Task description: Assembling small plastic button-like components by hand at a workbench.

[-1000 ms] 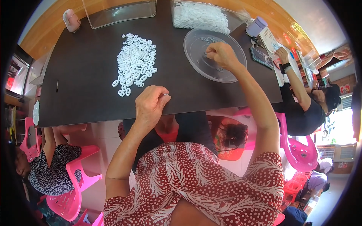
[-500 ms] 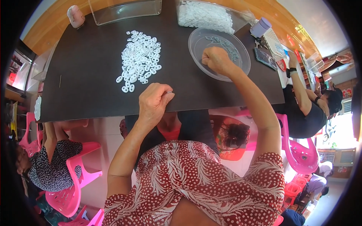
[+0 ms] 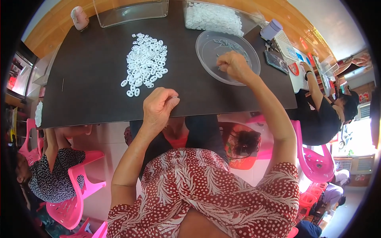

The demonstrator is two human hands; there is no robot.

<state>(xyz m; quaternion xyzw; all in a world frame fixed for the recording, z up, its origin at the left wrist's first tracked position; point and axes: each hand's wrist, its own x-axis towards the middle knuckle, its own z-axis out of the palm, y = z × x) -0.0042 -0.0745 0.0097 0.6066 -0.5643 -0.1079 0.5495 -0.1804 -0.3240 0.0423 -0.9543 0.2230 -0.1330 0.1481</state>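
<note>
My left hand (image 3: 158, 106) is closed near the table's front edge, thumb and forefinger pinched, with a sliver of something white at their tips. Just beyond it lies a loose heap of small white oval plastic pieces with two holes (image 3: 145, 59). My right hand (image 3: 235, 66) hangs over a round clear plastic tub (image 3: 204, 61), its fingers curled together; what they pinch, if anything, is too small to make out. Small grey slender parts (image 3: 234, 47) lie on the far side of the tub's bottom.
A clear bin of white pieces (image 3: 214, 19) and another clear bin (image 3: 133, 14) stand at the back. A phone (image 3: 276, 62), keys (image 3: 270, 45) and a lilac-capped cup (image 3: 271, 29) lie right. A pink bottle (image 3: 80, 18) stands far left. Co-workers sit at both sides.
My right hand has shifted slightly right and toward me over the tub, its fingers loosening a little. My left hand keeps its pinch. The whole view has shifted slightly.
</note>
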